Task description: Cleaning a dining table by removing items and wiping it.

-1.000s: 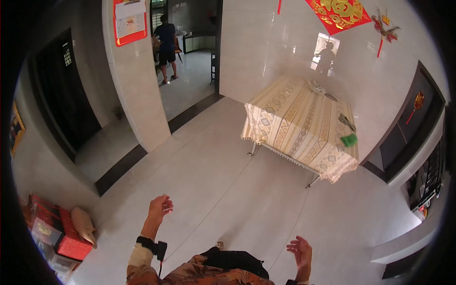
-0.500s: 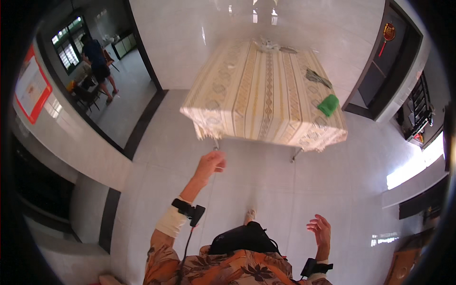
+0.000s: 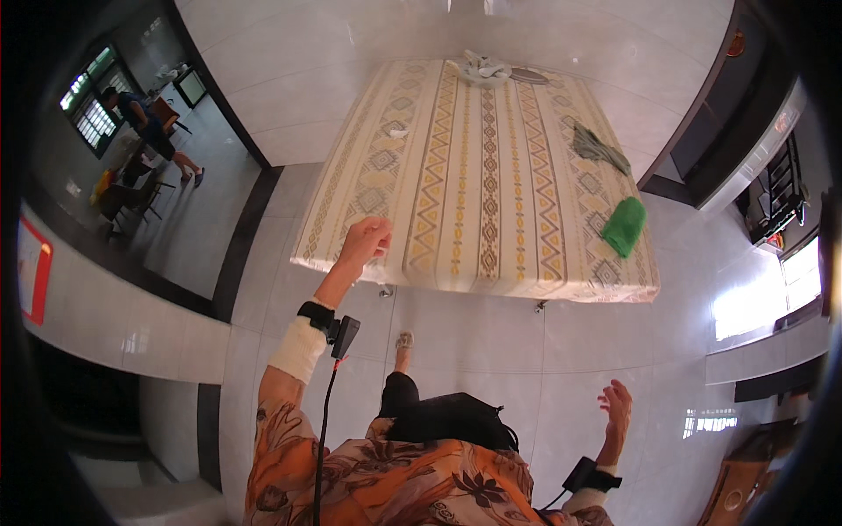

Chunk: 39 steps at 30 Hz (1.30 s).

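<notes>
A table covered with a cream, yellow and brown patterned tablecloth (image 3: pixel 474 219) stands in front of me. My left hand (image 3: pixel 363 241) reaches over its near left edge, fingers loosely curled and nothing visible in them. Low on the right, my right hand (image 3: pixel 617 408) hangs beside my body, fingers apart and bent, away from the table. A folded green cloth (image 3: pixel 625 226) lies at the table's right edge. Beyond it is a crumpled grey-green cloth (image 3: pixel 601 147). At the far edge sits a crumpled clear plastic bag (image 3: pixel 482 70) beside a flat dark item (image 3: pixel 529 76).
Another person (image 3: pixel 140 123) bends over beside chairs (image 3: pixel 132 193) in the room through the left doorway. A dark doorway (image 3: pixel 719 105) opens at the far right. Wooden furniture (image 3: pixel 745 482) stands at the lower right. Table feet (image 3: pixel 540 306) show under the near edge.
I have come closer to the table, which fills more of the view. My left hand has moved forward from in front of the table to over its near left edge.
</notes>
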Tool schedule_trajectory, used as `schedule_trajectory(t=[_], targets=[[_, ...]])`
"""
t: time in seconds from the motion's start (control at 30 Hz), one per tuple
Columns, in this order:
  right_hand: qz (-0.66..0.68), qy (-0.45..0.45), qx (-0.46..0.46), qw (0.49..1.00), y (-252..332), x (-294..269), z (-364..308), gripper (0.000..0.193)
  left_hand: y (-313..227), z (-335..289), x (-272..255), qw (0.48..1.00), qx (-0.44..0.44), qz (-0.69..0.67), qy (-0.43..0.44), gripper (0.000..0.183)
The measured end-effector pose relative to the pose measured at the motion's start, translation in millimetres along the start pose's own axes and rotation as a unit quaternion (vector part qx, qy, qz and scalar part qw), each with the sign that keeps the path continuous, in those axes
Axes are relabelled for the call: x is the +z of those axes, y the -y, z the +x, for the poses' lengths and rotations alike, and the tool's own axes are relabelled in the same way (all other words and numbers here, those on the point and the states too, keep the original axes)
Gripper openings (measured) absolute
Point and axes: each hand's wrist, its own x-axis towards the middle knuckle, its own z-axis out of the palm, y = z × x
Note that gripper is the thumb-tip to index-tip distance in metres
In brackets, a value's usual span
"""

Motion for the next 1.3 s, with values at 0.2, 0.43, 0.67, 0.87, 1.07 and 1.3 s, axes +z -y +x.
schedule_trajectory(t=[0.2,0.43,0.67,0.87,1.07,1.3], targets=[[0.14,0.038,0.151,0.978,71,77,4,0.044,2,190,-18,1.0,0.007,0.005,0.029,0.03],[0.158,0.102,0.13,0.973,240,178,32,0.043,13,370,-41,0.984,0.059,0.168,0.02,0.039],[0.157,0.114,0.114,0.974,313,225,70,0.042,66,488,-43,0.886,0.26,0.383,0.023,0.032],[0.146,0.122,0.085,0.978,329,240,78,0.035,57,497,-38,0.89,0.215,0.402,0.021,0.016],[0.173,0.123,0.01,0.977,335,270,102,0.036,-22,384,70,0.947,0.033,0.025,0.318,0.016],[0.35,0.046,-0.061,0.933,360,245,108,0.047,-99,218,171,0.819,-0.069,-0.115,0.558,0.018]])
